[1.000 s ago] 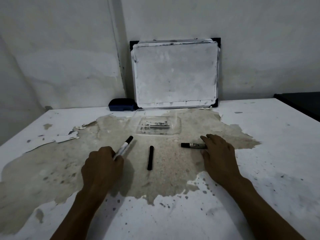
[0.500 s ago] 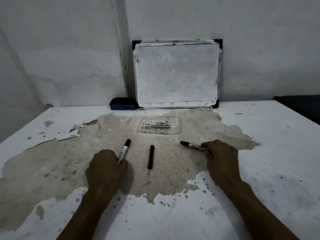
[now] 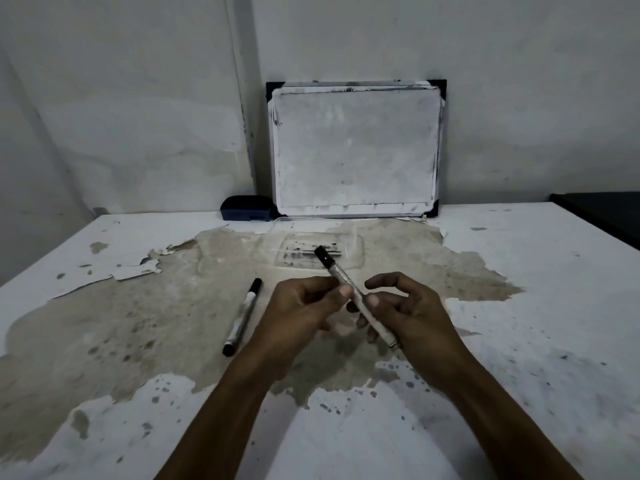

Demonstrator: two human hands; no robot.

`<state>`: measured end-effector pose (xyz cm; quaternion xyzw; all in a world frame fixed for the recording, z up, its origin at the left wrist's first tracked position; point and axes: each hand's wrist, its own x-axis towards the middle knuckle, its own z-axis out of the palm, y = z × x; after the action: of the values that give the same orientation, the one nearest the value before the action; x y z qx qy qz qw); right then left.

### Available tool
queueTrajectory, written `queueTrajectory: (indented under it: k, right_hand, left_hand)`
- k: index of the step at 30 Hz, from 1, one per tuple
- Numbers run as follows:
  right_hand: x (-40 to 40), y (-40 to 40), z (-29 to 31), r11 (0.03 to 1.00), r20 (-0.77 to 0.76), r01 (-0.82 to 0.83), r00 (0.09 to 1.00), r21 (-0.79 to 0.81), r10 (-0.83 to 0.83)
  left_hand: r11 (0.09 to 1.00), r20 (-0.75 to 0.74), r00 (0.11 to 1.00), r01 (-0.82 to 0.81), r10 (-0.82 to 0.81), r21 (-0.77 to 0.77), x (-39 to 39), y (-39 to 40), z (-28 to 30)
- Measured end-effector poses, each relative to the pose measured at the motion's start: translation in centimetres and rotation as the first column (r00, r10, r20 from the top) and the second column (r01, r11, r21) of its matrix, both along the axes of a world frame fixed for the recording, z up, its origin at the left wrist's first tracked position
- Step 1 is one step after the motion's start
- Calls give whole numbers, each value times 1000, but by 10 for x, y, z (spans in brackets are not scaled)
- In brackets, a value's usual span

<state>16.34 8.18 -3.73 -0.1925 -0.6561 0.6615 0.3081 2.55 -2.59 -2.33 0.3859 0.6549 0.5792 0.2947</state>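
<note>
The marker (image 3: 346,282) is held in the air above the bench (image 3: 519,341), between both hands. Its long axis runs diagonally. The black cap points away from the person and a little to the left, and the back end points toward the person and to the right. It is a thin round stick with a grey, worn barrel.

The left hand (image 3: 298,313) pinches the barrel with thumb and curled fingers (image 3: 323,282) near its middle. The right hand (image 3: 415,317) grips the lower half, and the barrel lies across its fingers (image 3: 384,280) with the thumb pressing on top.

Two markers can be counted. The second marker (image 3: 242,317) lies flat on the bench just left of the left fingers, with its cap pointing away and slightly right.

Beyond the fingertips lies one clear plastic tray (image 3: 353,258), shallow and with dark stains. Further beyond it, one rectangular whiteboard (image 3: 353,147) with dark corners leans against the wall (image 3: 138,98). One dark blue eraser (image 3: 247,208) sits touching the board's left corner.

The bench is white, and its paint has peeled away in a big rough brown patch under the hands.
</note>
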Motion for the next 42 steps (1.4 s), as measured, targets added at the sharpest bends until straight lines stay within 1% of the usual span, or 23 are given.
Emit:
queueTrajectory:
  k: [1, 3, 7, 9, 14, 17, 21, 22, 23, 24, 26, 28, 30, 32, 34, 35, 37, 39, 40, 42]
  right_hand:
    - [0, -1, 0, 1000, 4, -19, 1000, -19, 19]
    - [1, -1, -1, 996, 20, -53, 998, -75, 55]
    - [7, 5, -3, 965, 139, -148, 974, -216, 181]
    - [9, 7, -3, 950, 197, -197, 949, -242, 247]
    - [3, 3, -6, 919, 216, -339, 899, -203, 380]
    - [2, 1, -8, 924, 232, -363, 895, -119, 382]
    - [0, -4, -11, 967, 274, -252, 934, 48, 230]
    - [-2, -5, -12, 969, 285, -219, 941, 111, 180]
    - [-3, -6, -13, 960, 307, -187, 944, 207, 117]
    - [-3, -7, -14, 932, 326, -157, 944, 326, 45]
    - [-6, -9, -17, 842, 321, -95, 942, 532, -96]
    - [-7, -11, -19, 752, 290, -42, 936, 657, -201]
    - [-9, -11, -22, 690, 294, -32, 918, 723, -266]
    - [-6, -8, -22, 668, 291, -4, 902, 744, -319]
    - [0, -3, -20, 635, 247, 64, 887, 770, -389]
    - [4, -1, -19, 605, 235, 97, 864, 790, -445]
    - [11, 4, -17, 551, 268, 125, 771, 825, -577]
    - [16, 10, -19, 527, 352, 88, 650, 845, -673]
    - [16, 12, -20, 531, 399, 49, 602, 846, -692]
    - [16, 13, -23, 542, 454, -2, 549, 840, -702]
  left_hand:
    - [999, 72, 997, 40, -42, 31, 2, 6, -3]
    - [994, 181, 981, 48, -66, 102, 2, 15, -8]
    - [977, 295, 955, -99, 40, 189, -9, 21, -7]
    - [966, 337, 940, -130, 48, 223, -17, 19, -5]
    - [953, 423, 906, -105, -26, 284, -20, 15, -3]
    - [950, 409, 912, -115, -15, 292, -19, 14, -6]
    - [939, 337, 938, -182, 78, 291, -17, 15, -9]
    - [936, 325, 939, -207, 108, 286, -16, 16, -9]
    - [931, 315, 938, -237, 145, 277, -15, 17, -10]
    - [925, 309, 933, -270, 183, 267, -15, 18, -12]
    - [909, 325, 911, -340, 255, 239, -14, 20, -16]
    - [891, 362, 879, -402, 311, 209, -12, 22, -21]
    - [864, 394, 842, -466, 369, 188, -10, 23, -23]
    - [818, 432, 787, -550, 440, 168, -13, 22, -21]
    - [777, 499, 729, -609, 468, 161, -20, 19, -18]
    - [766, 537, 706, -623, 462, 160, -24, 17, -17]
    - [768, 585, 689, -619, 429, 165, -28, 12, -17]
    - [801, 560, 725, -574, 401, 169, -27, 10, -20]
    - [822, 531, 752, -546, 392, 166, -26, 9, -21]
    - [855, 452, 807, -493, 380, 160, -21, 10, -24]
